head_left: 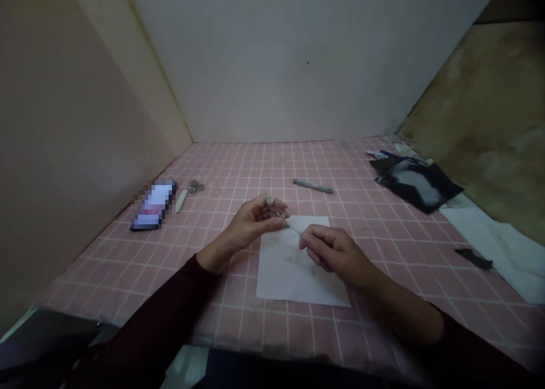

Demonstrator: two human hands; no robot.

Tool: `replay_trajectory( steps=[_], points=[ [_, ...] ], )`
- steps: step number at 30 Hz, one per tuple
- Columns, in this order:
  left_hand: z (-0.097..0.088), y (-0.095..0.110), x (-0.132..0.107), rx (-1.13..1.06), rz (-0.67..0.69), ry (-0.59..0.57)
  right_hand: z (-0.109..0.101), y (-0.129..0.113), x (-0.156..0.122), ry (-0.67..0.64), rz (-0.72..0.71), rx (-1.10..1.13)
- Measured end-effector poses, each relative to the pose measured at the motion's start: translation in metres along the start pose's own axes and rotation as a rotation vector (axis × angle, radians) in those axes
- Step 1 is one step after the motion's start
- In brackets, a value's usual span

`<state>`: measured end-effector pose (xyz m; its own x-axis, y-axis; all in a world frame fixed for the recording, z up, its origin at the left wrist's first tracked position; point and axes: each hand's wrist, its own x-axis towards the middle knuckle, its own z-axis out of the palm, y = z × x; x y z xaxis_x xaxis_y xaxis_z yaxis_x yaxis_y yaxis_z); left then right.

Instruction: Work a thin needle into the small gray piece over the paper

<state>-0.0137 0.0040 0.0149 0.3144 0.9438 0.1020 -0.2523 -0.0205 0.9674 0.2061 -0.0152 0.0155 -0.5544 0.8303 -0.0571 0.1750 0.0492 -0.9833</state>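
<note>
My left hand point(254, 221) hovers over the top edge of a white sheet of paper point(293, 272), fingers curled, with a small pale lump pinched at the fingertips. My right hand point(332, 251) is closed round a thin pale stick-like tool point(293, 224). The tool's tip reaches the fingertips of my left hand. Both hands meet above the paper on the pink checked tabletop point(374, 230). Dark sleeves cover both forearms.
A phone point(154, 204) lies at the left, with a small white blade-like piece point(181, 200) and small scissors point(196, 186) beside it. A grey stick point(313, 185) lies behind the paper. Black wrapping point(415, 182), white paper point(502, 247) and a small dark piece point(477, 258) sit at the right.
</note>
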Motion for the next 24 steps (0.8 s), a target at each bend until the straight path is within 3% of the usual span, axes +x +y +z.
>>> replay_trajectory(
  steps=[3,5,7,11,13,15,19,21,24],
  points=[
    [0.0046,0.0048,-0.0038,0.002,0.023,-0.003,-0.0043,-0.0033,0.0028,-0.099,0.220,0.369],
    [0.0069,0.0059,-0.0056,0.003,0.025,0.020,-0.0050,-0.0036,0.0028,-0.134,0.250,0.398],
    [0.0072,0.0047,-0.0058,-0.009,0.026,0.036,-0.0036,-0.0023,0.0013,-0.116,0.162,0.216],
    [0.0029,-0.0016,-0.0019,0.012,-0.010,0.077,0.0024,0.0017,-0.0026,0.063,-0.189,-0.334],
    [0.0005,-0.0034,0.0000,0.029,-0.041,0.082,0.0036,0.0024,-0.0030,0.100,-0.230,-0.390],
    [-0.0003,-0.0030,0.0002,0.009,-0.048,0.059,0.0021,0.0009,-0.0023,0.058,-0.104,-0.228],
    [0.0031,0.0024,-0.0041,-0.057,0.003,0.007,-0.0048,-0.0056,0.0002,-0.079,0.325,0.343],
    [0.0051,0.0044,-0.0053,-0.071,-0.015,0.005,-0.0053,-0.0071,0.0006,-0.082,0.386,0.436],
    [0.0049,0.0029,-0.0034,-0.072,-0.012,0.009,0.0011,-0.0044,-0.0019,-0.044,0.315,0.247]
  ],
)
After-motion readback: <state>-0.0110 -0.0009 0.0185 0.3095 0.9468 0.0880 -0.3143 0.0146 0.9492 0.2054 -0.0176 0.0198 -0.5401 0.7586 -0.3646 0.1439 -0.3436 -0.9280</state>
